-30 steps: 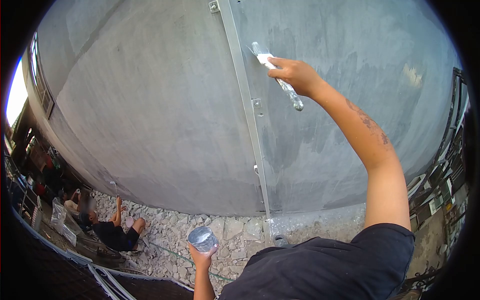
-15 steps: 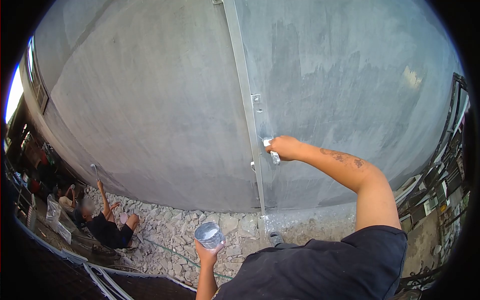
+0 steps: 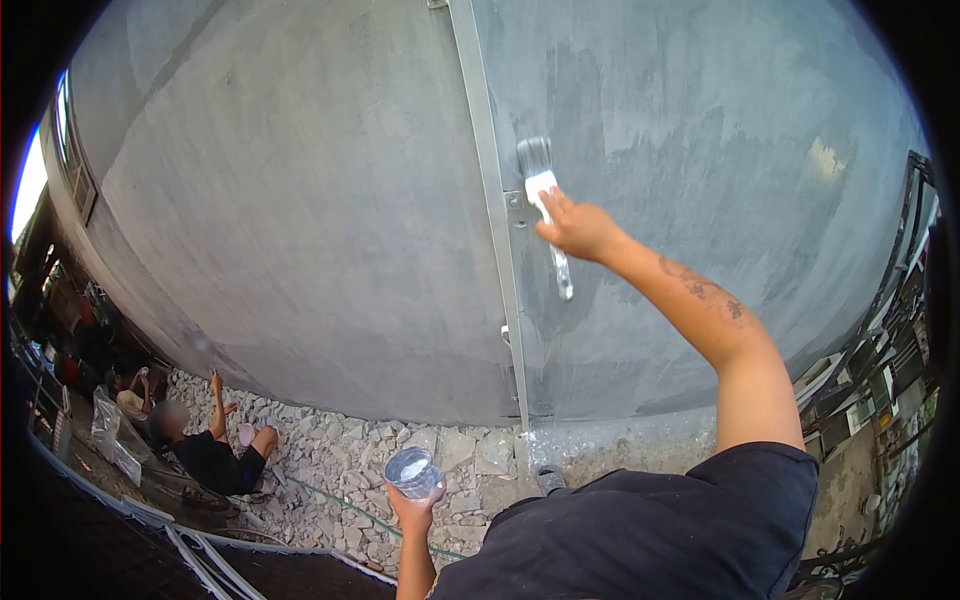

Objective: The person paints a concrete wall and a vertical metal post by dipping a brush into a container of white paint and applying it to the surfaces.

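My right hand (image 3: 580,229) grips a white paintbrush (image 3: 540,185) by its handle. The bristles point up and touch or nearly touch the grey wall (image 3: 660,220), just right of a vertical metal strip (image 3: 489,150). Darker, wet-looking patches mark the wall around the brush. Low in front of my body, my left hand (image 3: 411,508) is wrapped round a clear plastic tub (image 3: 414,468) with grey and whitish paint in it. A small metal bracket (image 3: 514,199) sits on the strip beside the brush handle.
Broken stone rubble (image 3: 345,460) covers the ground along the wall's foot, with a green hose (image 3: 350,512) across it. A person in dark clothes (image 3: 220,462) sits at the lower left, another behind. Stacked scrap (image 3: 860,400) lines the right side. My shoe (image 3: 550,480) stands near the wall.
My right hand has moved the paintbrush up the wall, and its bristles now show, pointing upward. The tub in my left hand has shifted slightly left. The seated person's raised hand has lowered.
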The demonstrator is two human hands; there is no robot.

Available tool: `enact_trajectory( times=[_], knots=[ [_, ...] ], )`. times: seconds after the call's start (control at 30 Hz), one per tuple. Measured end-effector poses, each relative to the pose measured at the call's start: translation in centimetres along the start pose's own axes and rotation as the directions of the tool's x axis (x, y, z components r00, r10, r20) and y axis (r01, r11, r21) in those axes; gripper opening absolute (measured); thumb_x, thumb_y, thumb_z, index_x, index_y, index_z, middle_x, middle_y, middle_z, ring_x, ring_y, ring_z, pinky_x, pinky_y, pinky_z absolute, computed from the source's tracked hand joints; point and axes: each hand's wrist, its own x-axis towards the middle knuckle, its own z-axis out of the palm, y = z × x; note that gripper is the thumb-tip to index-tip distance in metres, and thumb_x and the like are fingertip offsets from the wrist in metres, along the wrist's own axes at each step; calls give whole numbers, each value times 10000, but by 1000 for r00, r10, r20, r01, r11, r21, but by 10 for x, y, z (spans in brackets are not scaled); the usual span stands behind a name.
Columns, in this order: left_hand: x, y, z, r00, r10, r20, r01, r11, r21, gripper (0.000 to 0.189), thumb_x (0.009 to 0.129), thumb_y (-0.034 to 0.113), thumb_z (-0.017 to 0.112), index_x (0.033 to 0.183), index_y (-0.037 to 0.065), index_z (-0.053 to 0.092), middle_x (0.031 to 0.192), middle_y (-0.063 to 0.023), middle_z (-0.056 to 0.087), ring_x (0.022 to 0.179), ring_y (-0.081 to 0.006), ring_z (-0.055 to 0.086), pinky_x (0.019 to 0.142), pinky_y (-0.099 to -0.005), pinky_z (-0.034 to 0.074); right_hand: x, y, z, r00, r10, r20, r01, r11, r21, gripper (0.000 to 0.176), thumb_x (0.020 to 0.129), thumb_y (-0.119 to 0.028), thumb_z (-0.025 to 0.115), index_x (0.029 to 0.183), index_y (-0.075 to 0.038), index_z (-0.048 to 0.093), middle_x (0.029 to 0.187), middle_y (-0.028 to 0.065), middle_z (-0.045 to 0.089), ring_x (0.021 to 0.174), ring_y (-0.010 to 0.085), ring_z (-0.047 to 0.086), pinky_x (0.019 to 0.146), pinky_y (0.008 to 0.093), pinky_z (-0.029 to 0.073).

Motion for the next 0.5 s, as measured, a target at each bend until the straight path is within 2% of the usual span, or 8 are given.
enact_trajectory(
  times=[0.07,0.1,0.13,0.2,0.3,0.37,0.43,0.5],
  knots=[
    [-3,2,2,1000,-4,2,4,1000,-1,889,600,28,942,1348,35,462,1237,-108,621,1108,-233,650,970,-373,535,-44,-54,28,972,-72,225,19,973,230,66,848,-111,632,824,-64,591,1158,346,629,1025,469,696,670,469,628],
    [-4,3,3,1000,-9,3,9,1000,-2,889,599,25,941,1348,35,461,1236,-109,622,1105,-233,652,969,-373,537,-64,-78,40,961,-65,268,-36,934,355,34,850,-98,630,875,-75,631,1065,278,650,984,422,698,733,477,612],
    [-9,1,1,1000,-14,25,15,998,-64,890,603,25,940,1351,36,459,1231,-114,629,1100,-233,657,966,-370,541,-90,-115,57,901,-9,434,-207,870,447,98,847,-95,641,940,-97,669,1033,212,678,969,383,704,789,485,590],
    [-18,-5,-2,1000,-27,-8,26,998,-61,892,600,27,941,1350,36,459,1231,-117,631,1102,-233,658,963,-370,543,-103,-134,54,826,6,564,-353,785,508,157,830,-67,661,982,-101,681,1028,165,713,957,364,704,797,486,579],
    [-29,-8,-3,996,-54,-70,49,997,-60,887,600,46,949,1341,35,461,1236,-123,636,1104,-236,662,962,-374,539,-130,-152,61,896,159,416,-424,588,689,180,817,-41,680,991,-88,686,964,159,728,899,371,705,768,465,569],
    [-45,-21,-13,995,-35,-93,41,997,63,882,605,72,955,1337,34,463,1238,-123,639,1100,-240,666,963,-374,531,-138,-164,55,912,169,372,-404,523,751,164,823,-37,680,981,-77,689,942,163,729,871,371,709,758,448,566],
    [-56,-24,-14,989,-55,-138,64,996,62,886,603,102,965,1334,33,468,1222,-118,650,1094,-239,668,964,-369,524,-138,-171,45,844,306,441,-527,322,786,129,838,-59,671,960,-55,711,889,170,732,818,355,716,740,406,556],
    [-67,-36,-19,987,-90,-136,96,995,40,889,593,112,972,1328,34,477,1202,-112,660,1095,-234,667,962,-367,524,-132,-177,32,800,298,521,-596,289,749,130,840,-65,667,957,-43,718,871,172,733,798,350,718,732,395,553]
  ],
)
